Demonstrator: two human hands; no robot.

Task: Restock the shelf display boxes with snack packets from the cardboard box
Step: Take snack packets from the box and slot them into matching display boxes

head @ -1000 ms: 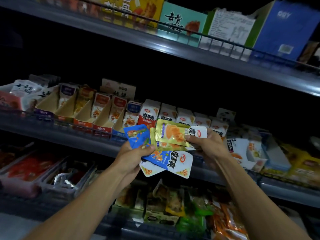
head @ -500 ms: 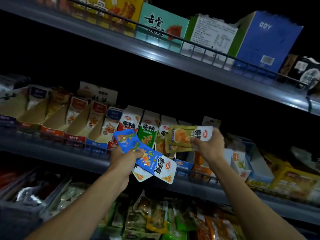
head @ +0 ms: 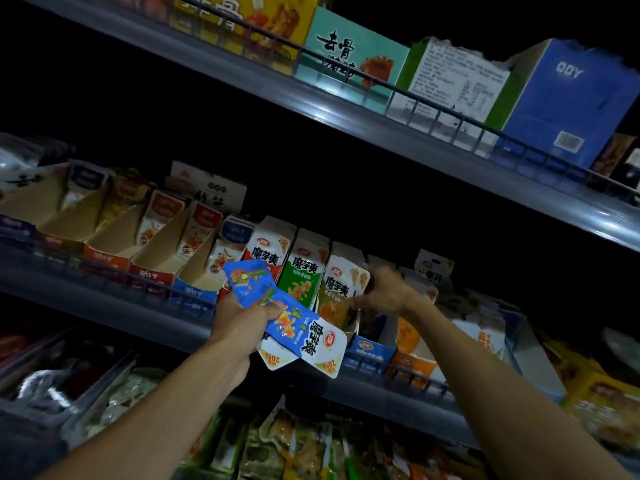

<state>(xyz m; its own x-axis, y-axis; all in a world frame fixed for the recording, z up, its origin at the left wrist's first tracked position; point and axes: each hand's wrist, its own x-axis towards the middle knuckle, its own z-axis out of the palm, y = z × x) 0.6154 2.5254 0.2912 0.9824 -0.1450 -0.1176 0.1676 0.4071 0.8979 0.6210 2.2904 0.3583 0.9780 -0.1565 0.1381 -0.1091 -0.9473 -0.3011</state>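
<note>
My left hand [head: 242, 323] grips a fan of blue snack packets [head: 298, 327] in front of the middle shelf. My right hand [head: 388, 296], blurred, reaches into the top of the yellow display box [head: 337, 289], its fingers behind the box's front panel. The yellow packets it held are not visible now. Left of that box stand a green display box [head: 304, 271] and a red one [head: 266, 247]. No cardboard supply box is in view.
A row of slanted display boxes [head: 156, 244] runs left along the middle shelf rail [head: 104, 296]. More boxes stand right of my right hand [head: 415, 358]. The upper shelf [head: 346, 112] holds large cartons. Bagged snacks fill the lower shelf [head: 294, 445].
My right hand carried the yellow packets away from the bundle and up to the yellow display box, where they passed out of sight. My left hand kept the blue packets. The view shifted right.
</note>
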